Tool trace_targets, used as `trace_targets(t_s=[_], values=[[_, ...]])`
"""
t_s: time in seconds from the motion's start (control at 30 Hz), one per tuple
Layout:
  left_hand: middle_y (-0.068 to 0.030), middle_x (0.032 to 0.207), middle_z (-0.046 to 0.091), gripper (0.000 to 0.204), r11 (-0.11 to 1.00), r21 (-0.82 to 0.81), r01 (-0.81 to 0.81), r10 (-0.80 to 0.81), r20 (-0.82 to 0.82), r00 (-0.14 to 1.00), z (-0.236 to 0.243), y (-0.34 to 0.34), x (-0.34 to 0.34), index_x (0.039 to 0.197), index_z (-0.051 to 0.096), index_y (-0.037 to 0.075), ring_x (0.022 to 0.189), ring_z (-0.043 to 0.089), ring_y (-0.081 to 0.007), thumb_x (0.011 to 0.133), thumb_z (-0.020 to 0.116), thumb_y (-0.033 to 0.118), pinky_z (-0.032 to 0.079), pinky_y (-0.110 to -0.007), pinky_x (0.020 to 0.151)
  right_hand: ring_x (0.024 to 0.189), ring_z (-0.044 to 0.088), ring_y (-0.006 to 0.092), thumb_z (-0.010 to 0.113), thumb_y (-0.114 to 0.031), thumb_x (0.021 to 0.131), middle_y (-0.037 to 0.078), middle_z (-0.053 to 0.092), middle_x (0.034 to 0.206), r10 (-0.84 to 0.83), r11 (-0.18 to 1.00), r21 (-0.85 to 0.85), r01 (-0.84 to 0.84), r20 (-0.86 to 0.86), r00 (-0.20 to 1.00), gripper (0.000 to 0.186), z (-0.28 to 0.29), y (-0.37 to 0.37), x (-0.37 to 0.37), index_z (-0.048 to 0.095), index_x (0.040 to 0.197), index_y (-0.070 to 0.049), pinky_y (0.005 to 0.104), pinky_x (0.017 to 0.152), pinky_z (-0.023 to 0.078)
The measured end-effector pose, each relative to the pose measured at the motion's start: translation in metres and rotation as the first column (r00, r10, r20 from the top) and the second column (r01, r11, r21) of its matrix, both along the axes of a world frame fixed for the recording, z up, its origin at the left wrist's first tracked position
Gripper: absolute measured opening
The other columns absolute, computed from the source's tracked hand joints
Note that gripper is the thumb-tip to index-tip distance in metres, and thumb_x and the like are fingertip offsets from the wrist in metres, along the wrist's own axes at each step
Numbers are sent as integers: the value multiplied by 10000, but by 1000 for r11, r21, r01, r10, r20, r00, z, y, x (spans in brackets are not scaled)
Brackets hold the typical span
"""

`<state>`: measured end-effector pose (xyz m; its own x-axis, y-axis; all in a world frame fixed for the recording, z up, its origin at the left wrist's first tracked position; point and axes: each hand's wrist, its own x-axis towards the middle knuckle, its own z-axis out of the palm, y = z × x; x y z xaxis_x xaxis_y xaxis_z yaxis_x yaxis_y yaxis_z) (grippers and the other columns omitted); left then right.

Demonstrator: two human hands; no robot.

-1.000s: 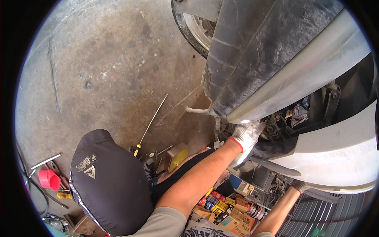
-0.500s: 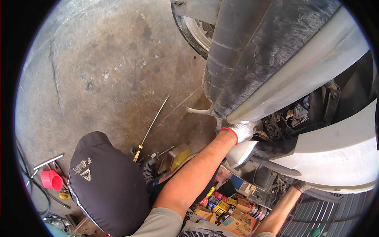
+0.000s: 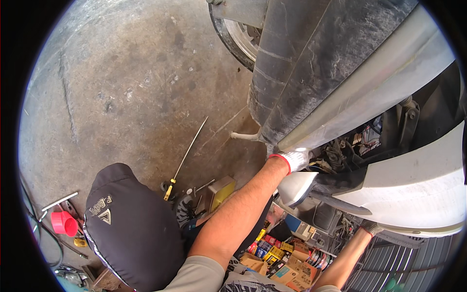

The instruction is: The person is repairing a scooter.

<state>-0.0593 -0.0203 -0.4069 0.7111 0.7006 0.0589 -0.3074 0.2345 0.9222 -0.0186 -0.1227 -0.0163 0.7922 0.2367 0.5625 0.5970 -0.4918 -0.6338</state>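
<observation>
My left hand [image 3: 297,159], in a white knit glove with a red cuff, is at the lower end of a long grey body panel [image 3: 360,107] of a motor scooter. Its fingers are mostly hidden against the panel. My right hand [image 3: 371,228], also gloved, holds the lower edge of a white body panel [image 3: 413,190], with its fingertips out of sight behind that edge. Between the two panels a gap exposes wiring [image 3: 365,140] and dark metal parts. Below my left hand juts a smaller white part [image 3: 296,189] with a dark edge.
A long yellow-handled screwdriver [image 3: 170,187] lies on the concrete floor [image 3: 136,92]. Dark cloth with white piping [image 3: 131,224] fills the lower left. Beyond it is a pink cup [image 3: 63,223] near tools. Small coloured boxes [image 3: 277,253] crowd the area between my forearms.
My left hand has drawn back slightly to the left, away from the gap. My right hand keeps its place on the white panel.
</observation>
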Motion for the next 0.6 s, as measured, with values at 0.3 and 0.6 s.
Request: trace_targets(t_s=[0.3, 0.6], values=[[-67, 1029, 626, 184, 1000, 15, -18, 18, 12, 1000, -3, -3, 2, 975, 682, 205, 1018, 559, -278, 849, 548, 207, 420, -412, 910, 1313, 341, 312, 322, -530, 929, 142, 343, 1451, 7, 999, 32, -6, -22, 1000, 629, 1, -1, 2, 338, 1414, -129, 466, 1082, 282], [-66, 1014, 634, 164, 1000, -7, 13, -13, 9, 1000, 0, 2, -2, 961, 674, 196, 1008, 565, -281, 853, 550, 202, 429, -415, 891, 1311, 343, 309, 322, -522, 931, 140, 344, 1450, 12, 998, 62, -10, -31, 999, 622, 5, -2, 3, 340, 1412, -129, 463, 1080, 285]])
